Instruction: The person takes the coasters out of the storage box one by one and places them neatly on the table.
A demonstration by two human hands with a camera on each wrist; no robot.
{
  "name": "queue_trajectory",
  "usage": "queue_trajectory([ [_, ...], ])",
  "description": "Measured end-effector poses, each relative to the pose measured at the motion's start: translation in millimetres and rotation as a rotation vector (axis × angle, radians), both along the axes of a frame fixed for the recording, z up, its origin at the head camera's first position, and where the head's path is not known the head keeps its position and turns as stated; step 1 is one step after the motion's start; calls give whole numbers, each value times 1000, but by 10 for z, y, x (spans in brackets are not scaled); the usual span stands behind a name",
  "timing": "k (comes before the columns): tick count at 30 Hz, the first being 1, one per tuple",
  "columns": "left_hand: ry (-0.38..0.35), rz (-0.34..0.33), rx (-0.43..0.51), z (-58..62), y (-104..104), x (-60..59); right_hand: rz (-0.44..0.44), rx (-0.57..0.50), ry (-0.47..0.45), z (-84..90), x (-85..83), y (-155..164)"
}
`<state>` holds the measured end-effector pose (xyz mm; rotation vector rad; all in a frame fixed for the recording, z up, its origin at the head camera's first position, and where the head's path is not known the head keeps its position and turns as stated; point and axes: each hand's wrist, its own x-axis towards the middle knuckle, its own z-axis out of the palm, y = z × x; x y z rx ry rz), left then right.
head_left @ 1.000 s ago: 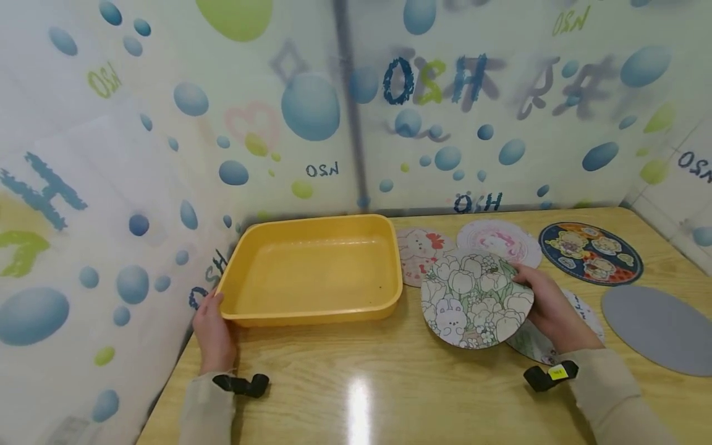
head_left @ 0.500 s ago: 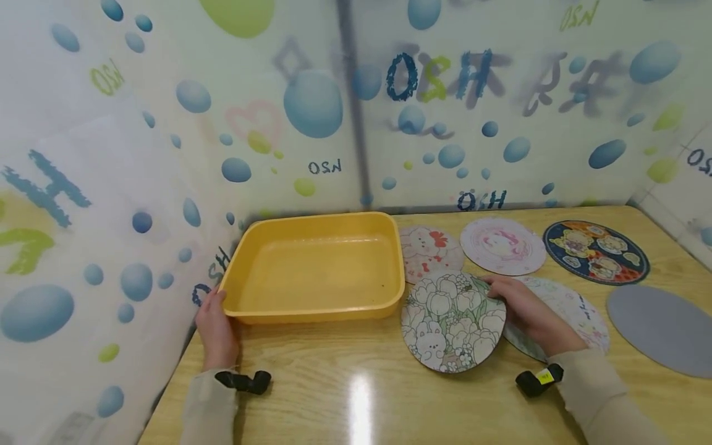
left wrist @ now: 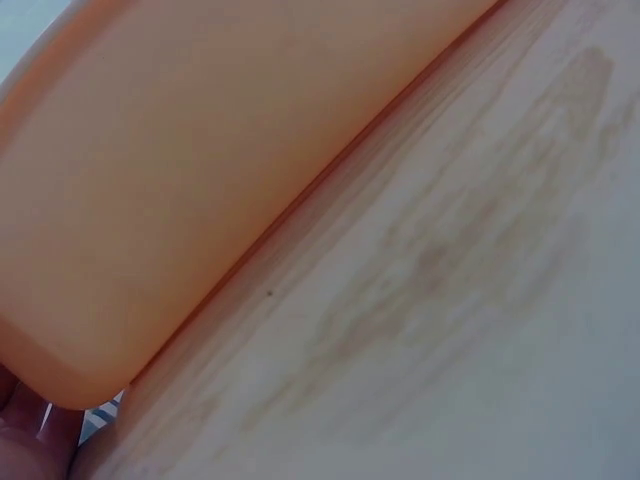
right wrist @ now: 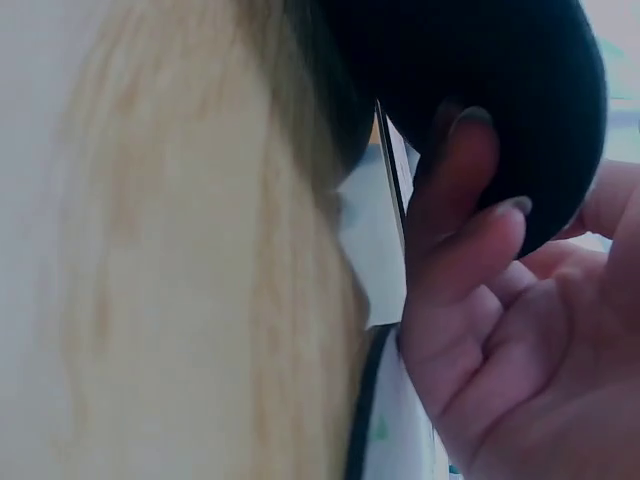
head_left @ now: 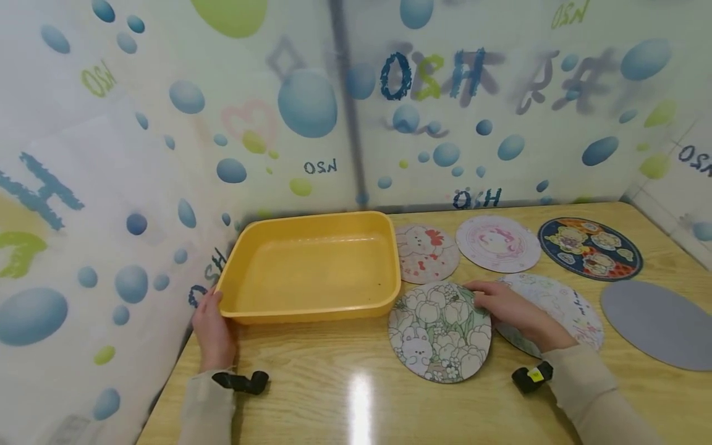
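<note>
My right hand (head_left: 514, 309) pinches a round mat (head_left: 439, 334) printed with pale tulips and a white bunny, by its right edge. The mat is raised and tilted just right of the yellow tray's front corner. In the right wrist view, curled fingers (right wrist: 470, 240) lie against its black underside (right wrist: 490, 80). My left hand (head_left: 213, 327) holds the front left corner of the deep yellow plastic tray (head_left: 311, 314), thumb at the rim. From the left wrist, the tray's outer wall (left wrist: 180, 200) fills the upper left and hides most of that hand.
More round mats lie on the wooden table (head_left: 311, 383): a pink bunny one (head_left: 425, 253), a pink and white one (head_left: 497, 244), a navy one (head_left: 589, 247), a grey one (head_left: 662, 324), and a pale one (head_left: 573, 315) partly under my right hand. A patterned sheet (head_left: 311, 154) covers the wall behind.
My right hand has carried the tulip mat left and toward me, closer to the tray, uncovering more of the pink mats and the pale mat. The left hand stays at the tray's corner.
</note>
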<state>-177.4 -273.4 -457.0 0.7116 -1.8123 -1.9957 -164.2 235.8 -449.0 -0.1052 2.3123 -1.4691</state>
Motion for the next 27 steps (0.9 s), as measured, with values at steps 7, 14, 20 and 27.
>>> queue_trajectory([
  [7, 3, -15, 25, 10, -2, 23, 43, 116, 59, -38, 0, -32],
  [14, 11, -12, 25, 8, 16, 14, 26, 339, 213, -20, -6, -27],
  [20, 18, 9, 37, 6, 8, 0, 2, 466, 301, -22, -21, -42],
  [27, 11, -9, 52, 10, 12, 1, -36, 515, 297, -44, -21, -13],
])
